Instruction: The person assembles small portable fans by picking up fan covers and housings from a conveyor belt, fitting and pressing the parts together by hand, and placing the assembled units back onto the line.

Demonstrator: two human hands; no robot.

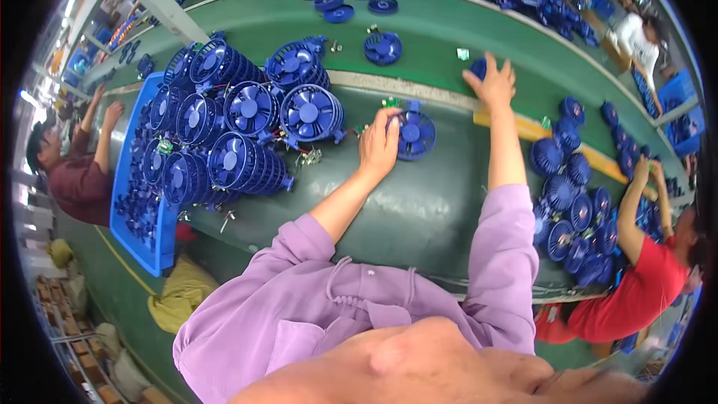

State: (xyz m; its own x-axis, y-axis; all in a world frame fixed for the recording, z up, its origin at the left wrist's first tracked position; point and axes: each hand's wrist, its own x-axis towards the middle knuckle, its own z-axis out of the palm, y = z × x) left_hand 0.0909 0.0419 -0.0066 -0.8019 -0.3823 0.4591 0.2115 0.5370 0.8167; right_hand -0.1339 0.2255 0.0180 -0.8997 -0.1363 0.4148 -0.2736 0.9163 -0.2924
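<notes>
Blue fan [416, 137] lying on the green desk [366, 217], ahead of the chest, between left hand [380, 146] and right hand [495, 86]. Left: fingers wrapped over the fan's left edge, grasping it. Right: stretched forward over the green belt [441, 26], fingers spread around a round blue part [478, 67], partly hidden; can't tell if gripping or just touching. Small green circuit board [463, 54] near it, on belt. Second fan [382, 48] also on belt, farther left. Stacked fans [250, 108] at left beside blue bin [166, 236]. Blue round grilles [559, 191] heaped at right.
</notes>
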